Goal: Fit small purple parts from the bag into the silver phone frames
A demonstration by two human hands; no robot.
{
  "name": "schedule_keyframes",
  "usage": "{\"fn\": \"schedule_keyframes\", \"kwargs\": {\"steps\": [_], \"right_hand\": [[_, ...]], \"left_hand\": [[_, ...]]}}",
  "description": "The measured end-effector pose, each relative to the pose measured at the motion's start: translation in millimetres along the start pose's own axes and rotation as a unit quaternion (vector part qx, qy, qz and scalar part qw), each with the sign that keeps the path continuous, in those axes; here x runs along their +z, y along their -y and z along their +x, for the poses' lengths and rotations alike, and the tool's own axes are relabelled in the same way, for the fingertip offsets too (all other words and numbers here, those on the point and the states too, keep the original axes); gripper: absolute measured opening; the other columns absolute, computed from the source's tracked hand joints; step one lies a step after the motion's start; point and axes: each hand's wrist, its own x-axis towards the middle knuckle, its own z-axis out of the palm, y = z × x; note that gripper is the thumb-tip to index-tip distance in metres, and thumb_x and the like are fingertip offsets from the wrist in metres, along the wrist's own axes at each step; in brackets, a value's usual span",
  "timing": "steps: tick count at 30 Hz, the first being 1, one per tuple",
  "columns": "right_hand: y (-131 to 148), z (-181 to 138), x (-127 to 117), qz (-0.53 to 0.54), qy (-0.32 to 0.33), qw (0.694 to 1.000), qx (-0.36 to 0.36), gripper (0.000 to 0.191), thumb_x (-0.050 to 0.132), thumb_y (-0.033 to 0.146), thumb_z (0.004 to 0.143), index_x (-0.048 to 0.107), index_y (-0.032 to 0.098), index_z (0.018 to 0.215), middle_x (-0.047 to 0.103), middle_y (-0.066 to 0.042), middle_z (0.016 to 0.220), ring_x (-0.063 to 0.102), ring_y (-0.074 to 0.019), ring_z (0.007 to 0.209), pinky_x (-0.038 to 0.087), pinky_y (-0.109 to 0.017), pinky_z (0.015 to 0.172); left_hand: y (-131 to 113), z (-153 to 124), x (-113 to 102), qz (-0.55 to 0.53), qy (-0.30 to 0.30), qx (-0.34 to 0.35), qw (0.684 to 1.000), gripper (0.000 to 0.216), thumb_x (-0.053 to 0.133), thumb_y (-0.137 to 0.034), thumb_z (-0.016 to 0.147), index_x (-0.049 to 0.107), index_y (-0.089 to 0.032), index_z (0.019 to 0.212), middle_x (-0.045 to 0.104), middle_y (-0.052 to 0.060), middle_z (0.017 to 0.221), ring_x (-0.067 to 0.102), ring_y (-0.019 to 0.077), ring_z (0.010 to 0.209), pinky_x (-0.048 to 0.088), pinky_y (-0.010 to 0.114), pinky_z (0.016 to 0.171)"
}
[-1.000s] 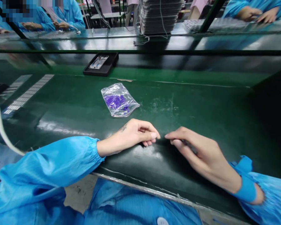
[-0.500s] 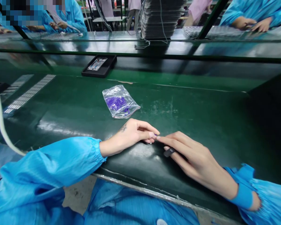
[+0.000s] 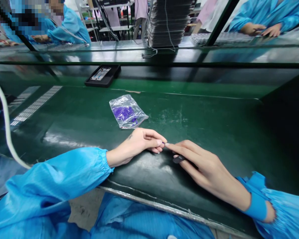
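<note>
My left hand (image 3: 139,143) rests on the green conveyor belt (image 3: 214,126), fingers curled in a pinch on a tiny purple piece at its fingertips. My right hand (image 3: 199,162) lies beside it, its fingertips meeting those of the left hand, and it holds a small dark part (image 3: 178,159) under its fingers. Just beyond the left hand lies a clear plastic bag of small purple parts (image 3: 126,111). Both arms wear blue sleeves.
A black tray with a phone frame (image 3: 102,75) sits at the belt's far edge. A stack of dark trays (image 3: 168,23) stands on the shelf behind. Other people in blue coats work at the far left and far right. A white cable (image 3: 5,126) curves at left.
My right hand slid left until its fingertips met those of the left hand, and the dark part came into view under its fingers. The camera tilted slightly.
</note>
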Motion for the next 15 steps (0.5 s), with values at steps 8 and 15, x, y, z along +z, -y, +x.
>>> {"fn": "schedule_keyframes", "kwargs": {"steps": [8,15], "right_hand": [[0.7,0.1,-0.5,0.001,0.003,1.0,0.005,0.045,0.046,0.016,0.099,0.058,0.031,0.14,0.07,-0.007,0.106,0.071,-0.0184,0.092,0.06,-0.032,0.078],[0.3,-0.2,-0.3,0.002,0.003,1.0,0.001,0.047,0.046,0.015,0.1,0.055,0.032,0.142,0.069,-0.006,0.107,0.07,-0.0175,0.092,0.06,-0.031,0.078]], "left_hand": [[0.7,1.9,-1.5,-0.021,0.002,-0.008,1.0,0.02,0.079,-0.023,0.081,0.076,-0.01,0.096,0.074,0.006,0.085,0.069,0.0101,0.076,0.055,0.022,0.077],[-2.5,0.5,-0.4,-0.053,0.002,-0.022,0.998,0.023,0.081,-0.024,0.079,0.076,-0.009,0.095,0.074,0.007,0.086,0.069,0.0106,0.076,0.055,0.023,0.079]]}}
